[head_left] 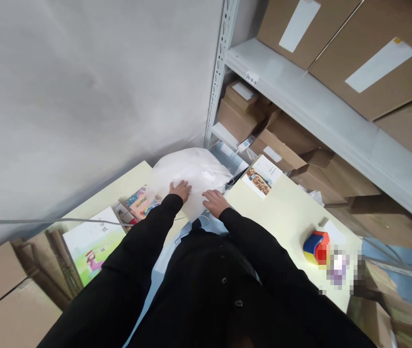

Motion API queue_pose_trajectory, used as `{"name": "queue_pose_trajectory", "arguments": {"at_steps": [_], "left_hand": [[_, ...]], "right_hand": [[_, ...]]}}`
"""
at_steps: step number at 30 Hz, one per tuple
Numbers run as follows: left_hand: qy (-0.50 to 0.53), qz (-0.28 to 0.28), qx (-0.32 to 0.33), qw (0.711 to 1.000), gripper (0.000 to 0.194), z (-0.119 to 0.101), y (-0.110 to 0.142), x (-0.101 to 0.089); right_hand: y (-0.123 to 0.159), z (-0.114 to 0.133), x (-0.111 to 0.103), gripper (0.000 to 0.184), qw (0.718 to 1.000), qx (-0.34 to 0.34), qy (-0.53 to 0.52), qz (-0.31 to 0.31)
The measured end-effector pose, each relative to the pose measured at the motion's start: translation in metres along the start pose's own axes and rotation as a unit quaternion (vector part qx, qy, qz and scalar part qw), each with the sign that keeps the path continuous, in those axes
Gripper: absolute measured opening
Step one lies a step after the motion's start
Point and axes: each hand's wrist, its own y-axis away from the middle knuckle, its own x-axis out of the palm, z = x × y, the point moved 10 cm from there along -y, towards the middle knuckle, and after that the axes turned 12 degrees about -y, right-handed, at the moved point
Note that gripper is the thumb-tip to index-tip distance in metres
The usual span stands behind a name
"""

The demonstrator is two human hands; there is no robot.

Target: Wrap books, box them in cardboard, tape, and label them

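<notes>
A large white, slightly see-through wrapping sheet (191, 166) bulges up in front of me between the two table sections; I cannot tell if it is foam or plastic. My left hand (181, 190) lies on the sheet with its fingers stretched out. At the sheet's near right edge, my right hand (216, 202) rests with its fingers lightly bent and apart. Left of the sheet, partly covered by it and my sleeve, is a colourful book (138, 200). Whatever lies under the sheet is hidden.
A picture book (99, 241) lies left, beside cardboard boxes (17, 295). On the right table section (281, 212) are another book (262, 176) and a red, blue and yellow tape dispenser (316, 247). Metal shelving (321, 121) with cartons stands right. A grey cable (46, 222) crosses the left.
</notes>
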Motion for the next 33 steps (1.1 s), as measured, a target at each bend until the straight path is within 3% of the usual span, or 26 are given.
{"name": "queue_pose_trajectory", "arguments": {"at_steps": [4,8,11,14,17,20,23,25,28,30,33], "left_hand": [[-0.002,-0.007,-0.052,0.999,0.043,0.028,0.000,-0.005],[-0.009,-0.006,-0.087,0.996,0.044,0.044,0.003,-0.009],[-0.021,0.014,-0.100,0.995,0.051,0.043,0.006,-0.013],[-0.036,0.043,-0.085,0.995,0.086,0.029,0.009,-0.025],[-0.004,0.072,-0.034,0.997,0.109,0.001,0.011,-0.045],[0.153,0.002,0.040,0.987,0.122,-0.043,0.006,-0.087],[0.399,-0.099,0.050,0.910,0.121,-0.079,-0.006,-0.123],[0.532,-0.086,0.017,0.842,0.109,-0.102,-0.017,-0.119],[0.638,-0.062,0.009,0.767,0.070,-0.140,-0.029,-0.110],[0.645,-0.106,0.015,0.757,0.048,-0.152,-0.032,-0.115],[0.587,-0.170,-0.004,0.792,0.037,-0.158,-0.029,-0.126]], "right_hand": [[0.018,-0.012,-0.048,0.020,0.995,0.023,-0.012,-0.093],[0.057,-0.038,-0.123,0.024,0.974,0.082,-0.033,-0.210],[0.093,-0.064,-0.176,0.021,0.939,0.165,-0.077,-0.291],[0.133,-0.096,-0.206,0.018,0.874,0.284,-0.168,-0.357],[0.164,-0.114,-0.222,0.021,0.813,0.363,-0.200,-0.410],[0.180,-0.125,-0.232,0.017,0.772,0.392,-0.225,-0.447],[0.187,-0.131,-0.243,0.012,0.747,0.381,-0.259,-0.479],[0.194,-0.136,-0.249,0.013,0.736,0.378,-0.280,-0.487],[0.218,-0.146,-0.248,0.020,0.705,0.397,-0.321,-0.491],[0.243,-0.153,-0.240,0.026,0.675,0.422,-0.344,-0.497],[0.293,-0.164,-0.217,0.033,0.612,0.497,-0.358,-0.500]]}}
